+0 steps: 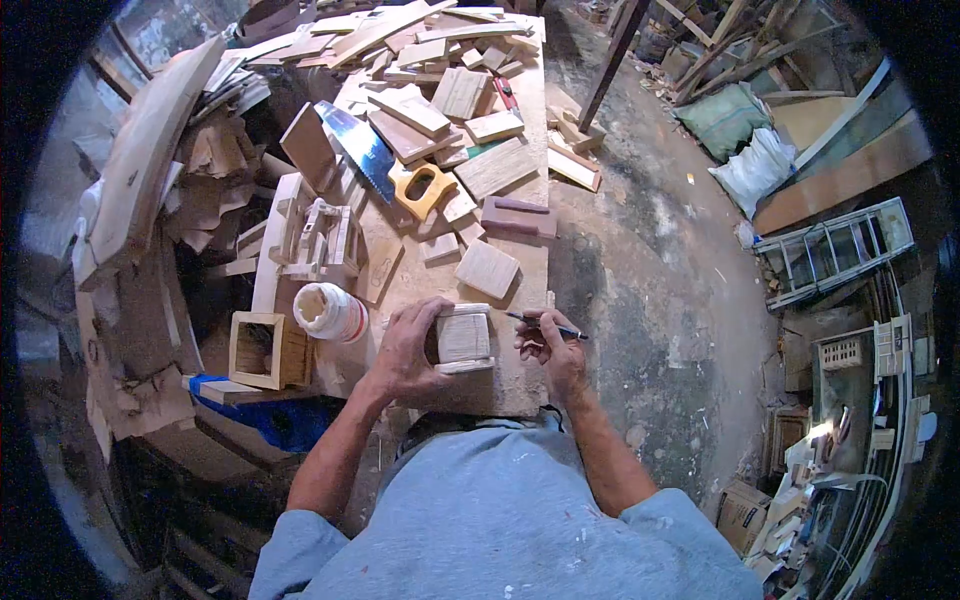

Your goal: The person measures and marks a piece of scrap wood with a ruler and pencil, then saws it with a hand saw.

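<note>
My left hand [408,352] is wrapped round one side of a small wooden box [464,338] near the front of the workbench [420,393]. Strips of wood run along the box's far and near edges. To the right, just past the bench edge, my right hand [556,355] pinches a slim dark pen [568,331], its thin tip pointing left toward the box without touching it. An open white jar [328,312] with a smeared rim stands left of my left hand. Beyond the box lies a loose rectangular wood block [488,270].
A handsaw with a yellow handle [421,190] lies among piled wood offcuts [460,92]. A square wooden frame box [258,350] and a slatted wooden piece [322,240] are at left. Sacks [755,168] and a ladder-like frame [838,252] stand across the floor at right.
</note>
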`<state>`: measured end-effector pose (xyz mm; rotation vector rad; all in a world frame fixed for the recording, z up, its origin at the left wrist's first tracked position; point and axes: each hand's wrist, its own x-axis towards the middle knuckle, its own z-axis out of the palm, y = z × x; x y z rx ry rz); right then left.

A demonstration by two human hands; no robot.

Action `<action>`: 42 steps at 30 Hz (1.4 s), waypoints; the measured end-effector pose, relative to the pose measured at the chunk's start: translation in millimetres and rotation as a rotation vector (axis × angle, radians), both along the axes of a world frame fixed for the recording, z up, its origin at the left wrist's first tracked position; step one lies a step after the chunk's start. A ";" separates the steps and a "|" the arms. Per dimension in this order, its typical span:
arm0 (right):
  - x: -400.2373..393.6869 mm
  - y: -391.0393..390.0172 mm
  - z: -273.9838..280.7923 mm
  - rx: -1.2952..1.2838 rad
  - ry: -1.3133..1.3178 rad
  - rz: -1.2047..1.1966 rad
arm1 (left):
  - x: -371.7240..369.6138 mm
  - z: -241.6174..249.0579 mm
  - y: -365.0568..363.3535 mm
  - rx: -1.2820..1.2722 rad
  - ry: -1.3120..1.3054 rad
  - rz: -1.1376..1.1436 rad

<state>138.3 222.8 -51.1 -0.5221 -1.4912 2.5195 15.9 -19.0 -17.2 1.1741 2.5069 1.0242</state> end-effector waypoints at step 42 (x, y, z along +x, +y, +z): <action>-19.6 -56.5 -15.1 0.110 -0.108 -0.027 | 4.0 0.4 -4.6 0.034 -0.119 0.081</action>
